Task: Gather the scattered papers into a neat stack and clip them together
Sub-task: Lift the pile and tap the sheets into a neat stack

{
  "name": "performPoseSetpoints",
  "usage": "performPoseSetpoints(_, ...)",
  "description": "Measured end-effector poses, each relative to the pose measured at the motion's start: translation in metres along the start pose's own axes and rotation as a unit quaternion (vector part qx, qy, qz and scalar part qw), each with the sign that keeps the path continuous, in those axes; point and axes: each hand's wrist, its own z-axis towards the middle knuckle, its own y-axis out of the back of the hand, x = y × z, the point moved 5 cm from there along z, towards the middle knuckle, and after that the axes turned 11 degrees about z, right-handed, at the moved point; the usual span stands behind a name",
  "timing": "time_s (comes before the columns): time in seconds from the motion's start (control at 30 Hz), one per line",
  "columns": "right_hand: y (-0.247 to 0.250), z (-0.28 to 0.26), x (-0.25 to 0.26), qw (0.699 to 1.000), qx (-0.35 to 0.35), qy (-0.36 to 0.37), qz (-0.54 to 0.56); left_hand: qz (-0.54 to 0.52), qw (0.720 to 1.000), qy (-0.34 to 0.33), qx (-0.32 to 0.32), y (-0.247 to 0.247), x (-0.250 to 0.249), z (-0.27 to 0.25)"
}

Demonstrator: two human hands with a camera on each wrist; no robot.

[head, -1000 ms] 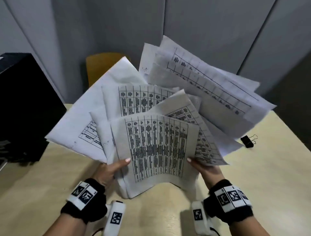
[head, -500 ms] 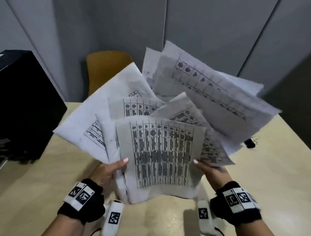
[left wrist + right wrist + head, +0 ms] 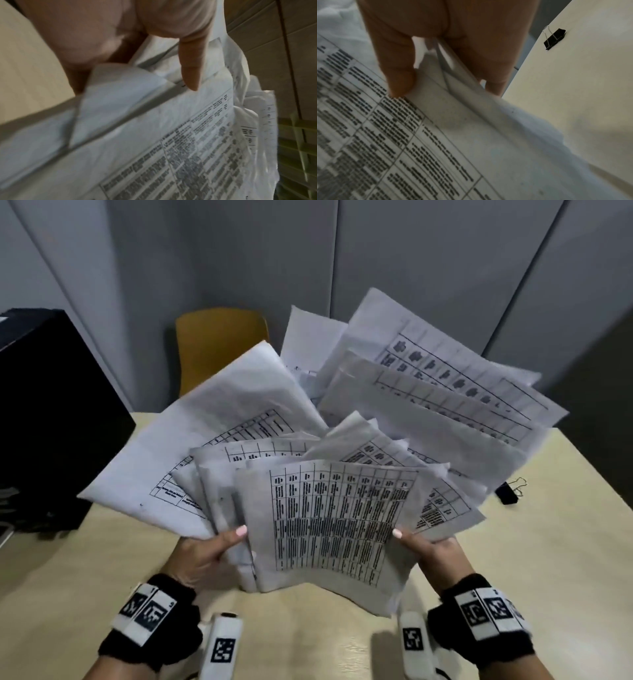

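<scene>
Several white papers (image 3: 329,518) printed with tables are held up as a loose, uneven fan above the beige table (image 3: 548,559). My left hand (image 3: 205,553) grips the fan's lower left edge, thumb on the front sheet. My right hand (image 3: 428,549) pinches the lower right edge, thumb on top and fingers behind. The left wrist view shows my thumb (image 3: 190,70) pressed on the papers (image 3: 171,148). In the right wrist view my thumb (image 3: 399,75) lies on the printed papers (image 3: 402,142). A black binder clip (image 3: 508,493) (image 3: 554,39) lies on the table to the right, apart from both hands.
A large black box (image 3: 44,419) stands at the table's left side. A yellow chair back (image 3: 219,347) shows behind the far edge, before grey wall panels (image 3: 411,268). The table's right edge (image 3: 518,67) runs close to the clip.
The fan of papers has dropped lower and tilted back, with the sheets sliding closer together. Both hands kept their hold on its lower edges.
</scene>
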Motion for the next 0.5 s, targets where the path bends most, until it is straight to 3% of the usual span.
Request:
performPoseSetpoints(0.13, -0.009, -0.004, 0.001, 0.999, -0.035, -0.032, 0.005, 0.014, 1.0, 0.022, -0.016, -0.01, 0.008, -0.001)
performPoseSetpoints(0.3, -0.008, -0.002, 0.006, 0.999, 0.021, 0.0, 0.046, 0.067, 0.993, 0.038, -0.094, 0.002, 0.014, 0.006)
performPoseSetpoints(0.5, -0.006, 0.003, -0.016, 0.995, 0.04, -0.053, 0.071, -0.019, 0.996, 0.083, 0.017, -0.02, 0.014, -0.003)
